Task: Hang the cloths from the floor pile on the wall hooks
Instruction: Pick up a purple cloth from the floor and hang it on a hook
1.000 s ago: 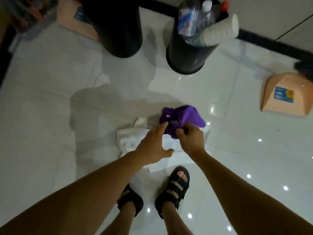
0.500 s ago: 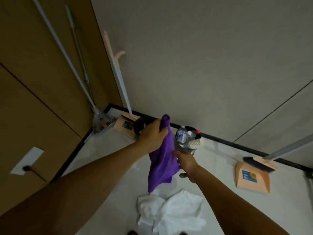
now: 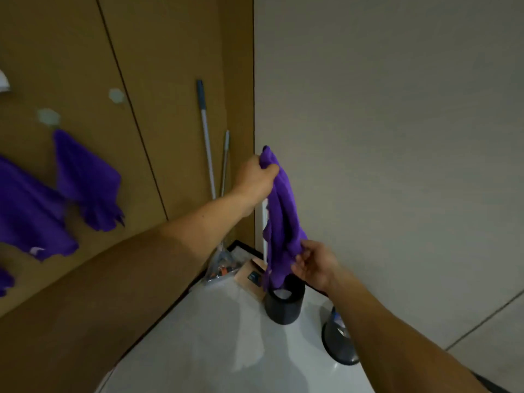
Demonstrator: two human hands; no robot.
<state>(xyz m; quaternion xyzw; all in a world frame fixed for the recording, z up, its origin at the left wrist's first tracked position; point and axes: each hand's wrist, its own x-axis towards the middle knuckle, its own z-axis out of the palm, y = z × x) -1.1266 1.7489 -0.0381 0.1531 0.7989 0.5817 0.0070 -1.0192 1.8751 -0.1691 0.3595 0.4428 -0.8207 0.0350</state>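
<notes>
Contents of the black bin (image 3: 283,307) by the floor corner blur pale behind the purple cloth (image 3: 282,211); my forearm hides most of the second bin (image 3: 337,346). My left hand (image 3: 256,180) grips the cloth's top, my right hand (image 3: 314,265) pinches its lower edge.

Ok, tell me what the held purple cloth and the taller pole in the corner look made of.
The purple cloth: soft matte fabric, probably microfibre; it droops in limp folds between the left hand and right hand. The pole: likely metal, pale and smooth with faint sheen; its darker blue-grey end grip, possibly plastic.
</notes>
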